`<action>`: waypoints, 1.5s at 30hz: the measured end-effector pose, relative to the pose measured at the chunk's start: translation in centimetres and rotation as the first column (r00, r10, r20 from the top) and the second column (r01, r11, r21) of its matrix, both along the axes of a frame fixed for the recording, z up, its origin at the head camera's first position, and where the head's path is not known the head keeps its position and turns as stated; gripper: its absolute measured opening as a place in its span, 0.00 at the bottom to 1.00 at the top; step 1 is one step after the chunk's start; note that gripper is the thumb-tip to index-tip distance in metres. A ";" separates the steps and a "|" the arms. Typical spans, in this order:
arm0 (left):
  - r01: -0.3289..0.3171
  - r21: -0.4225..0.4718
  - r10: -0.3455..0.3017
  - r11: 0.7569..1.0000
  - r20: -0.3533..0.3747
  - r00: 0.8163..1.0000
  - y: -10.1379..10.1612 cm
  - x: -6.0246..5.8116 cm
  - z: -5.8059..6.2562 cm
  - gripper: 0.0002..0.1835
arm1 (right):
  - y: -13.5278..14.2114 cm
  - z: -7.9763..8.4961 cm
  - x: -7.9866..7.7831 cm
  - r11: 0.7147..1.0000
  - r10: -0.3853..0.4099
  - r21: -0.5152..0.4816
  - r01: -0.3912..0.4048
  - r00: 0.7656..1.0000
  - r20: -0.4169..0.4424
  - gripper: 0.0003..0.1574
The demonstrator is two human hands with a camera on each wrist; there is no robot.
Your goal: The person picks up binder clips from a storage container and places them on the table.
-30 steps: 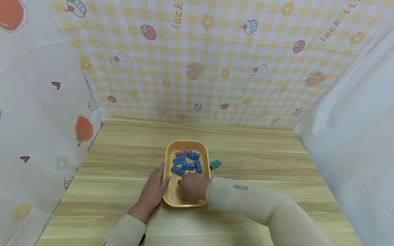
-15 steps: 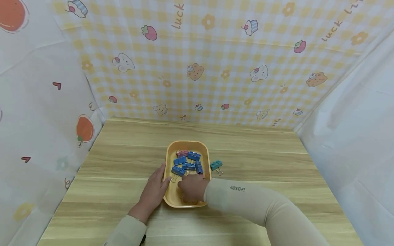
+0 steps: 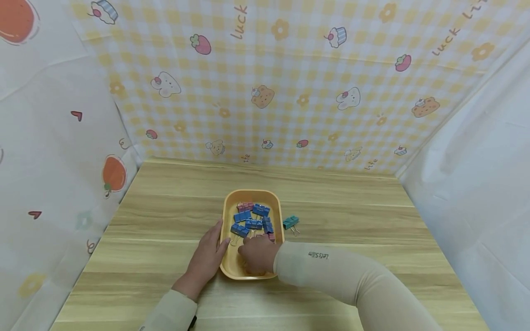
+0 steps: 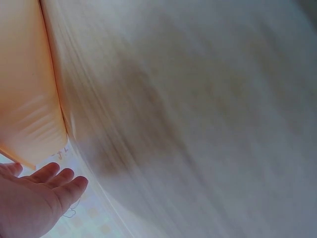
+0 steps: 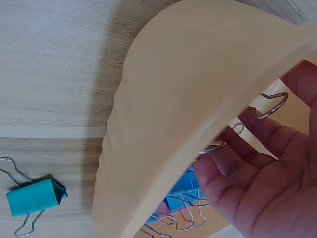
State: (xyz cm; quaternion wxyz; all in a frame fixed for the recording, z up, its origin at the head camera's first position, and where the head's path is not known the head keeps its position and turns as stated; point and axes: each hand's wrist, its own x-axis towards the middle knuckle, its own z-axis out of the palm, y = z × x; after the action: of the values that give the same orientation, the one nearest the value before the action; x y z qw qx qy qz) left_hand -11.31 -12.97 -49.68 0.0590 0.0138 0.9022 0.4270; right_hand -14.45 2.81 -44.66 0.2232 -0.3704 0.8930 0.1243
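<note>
A person's left grip (image 3: 205,250), fingers extended, rests against the tray's (image 3: 251,194) left side, apparently steadying it. The right grip (image 3: 257,254) is inside, beside blue and pink clips (image 3: 254,224); whether it holds one is hidden. A teal clip (image 3: 291,222) lies just right of the tray.

The rounded rectangular yellow-orange tray (image 5: 168,89) looks like smooth matt plastic. Softly glossy metal forms the teal wedge-shaped binder clip (image 5: 34,197), with shiny silver wire handles (image 5: 20,171); the pale wood-grain table (image 3: 352,197) looks matt.
</note>
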 end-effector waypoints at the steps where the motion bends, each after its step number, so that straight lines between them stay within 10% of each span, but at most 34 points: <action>1: 0.001 -0.002 -0.001 1.000 -0.002 1.000 0.0 0.0 0.0 0.35 | 0.0 -0.1 0.0 1.000 0.003 0.005 -0.003 1.000 -0.003 0.16; 45: 0.002 0.011 -0.001 1.000 -0.081 0.997 -0.2 0.2 -0.1 0.34 | 0.0 -0.5 -1.1 0.982 -0.045 -0.180 0.064 0.993 0.110 0.13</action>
State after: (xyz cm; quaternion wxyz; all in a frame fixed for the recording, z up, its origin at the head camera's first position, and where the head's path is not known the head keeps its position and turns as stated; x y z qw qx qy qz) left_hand -11.06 -13.14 -49.82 0.0226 0.0321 0.9015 0.4310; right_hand -15.52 2.82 -45.12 0.2382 -0.3708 0.8975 0.0158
